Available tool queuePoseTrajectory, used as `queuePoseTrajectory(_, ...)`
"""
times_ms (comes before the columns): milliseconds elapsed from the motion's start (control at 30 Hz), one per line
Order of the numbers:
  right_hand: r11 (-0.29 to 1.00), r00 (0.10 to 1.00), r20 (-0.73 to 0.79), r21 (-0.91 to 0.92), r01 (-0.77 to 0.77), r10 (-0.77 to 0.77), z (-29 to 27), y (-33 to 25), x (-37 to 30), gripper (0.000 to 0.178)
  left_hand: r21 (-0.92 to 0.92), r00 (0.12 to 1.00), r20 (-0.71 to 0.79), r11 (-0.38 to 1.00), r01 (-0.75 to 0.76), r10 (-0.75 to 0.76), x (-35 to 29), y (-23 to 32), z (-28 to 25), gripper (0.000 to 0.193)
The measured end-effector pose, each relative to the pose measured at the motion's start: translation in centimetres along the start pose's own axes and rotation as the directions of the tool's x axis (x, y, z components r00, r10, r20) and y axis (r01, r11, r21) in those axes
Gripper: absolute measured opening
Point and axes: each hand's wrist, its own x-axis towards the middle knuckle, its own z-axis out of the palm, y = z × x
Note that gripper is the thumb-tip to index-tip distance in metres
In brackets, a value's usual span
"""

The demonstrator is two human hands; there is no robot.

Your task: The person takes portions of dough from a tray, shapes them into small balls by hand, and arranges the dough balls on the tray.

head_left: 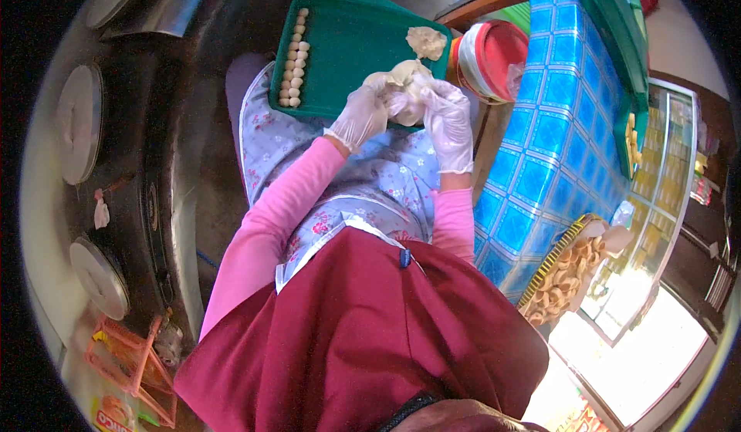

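Both my hands wear thin see-through plastic gloves and meet over the near edge of a green tray on my lap. Between them is a soft, pale lump of dough. My left hand closes on its left side, and my right hand grips it from the right; the gloves partly hide the fingertips. A second, rougher dough lump lies in the tray's far right corner. Along the left side of the tray run two rows of small, round dough balls, one longer than the other.
To my right stands a table with a blue checked cloth, and a red-lidded bucket by it. A basket of tan curled pieces sits nearer, beside a glass case. At left are round pale lids and an orange rack.
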Motion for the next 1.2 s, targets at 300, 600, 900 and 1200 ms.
queuePoseTrajectory(300, 0.442, 0.859, 0.244, -0.775, 0.452, -0.45, -1.4, 3.2, 4.7, 0.017, -0.856, 0.907, -0.076, 0.493, 0.153, -0.414, -0.1, 4.4, -1.4, 0.027)
queuePoseTrajectory(600, -0.429, 0.874, 0.25, -0.902, 0.054, -0.416, -4.6, 5.9, 13.6, 0.021, -0.831, 0.971, -0.039, 0.547, 0.099, -0.236, -0.6, 3.3, -4.4, 0.03)
queuePoseTrajectory(900, 0.451, 0.916, 0.046, -0.86, 0.239, -0.397, -6.8, 5.0, 14.3, 0.012, -0.774, 0.932, -0.114, 0.619, 0.134, -0.345, 0.1, 4.2, -2.7, 0.032)
queuePoseTrajectory(1200, 0.945, 0.989, 0.078, -0.313, -0.098, 0.129, 1.3, 2.4, 4.9, 0.01, -0.628, 0.928, -0.125, 0.752, 0.2, -0.351, 0.3, 3.4, -3.7, 0.027)
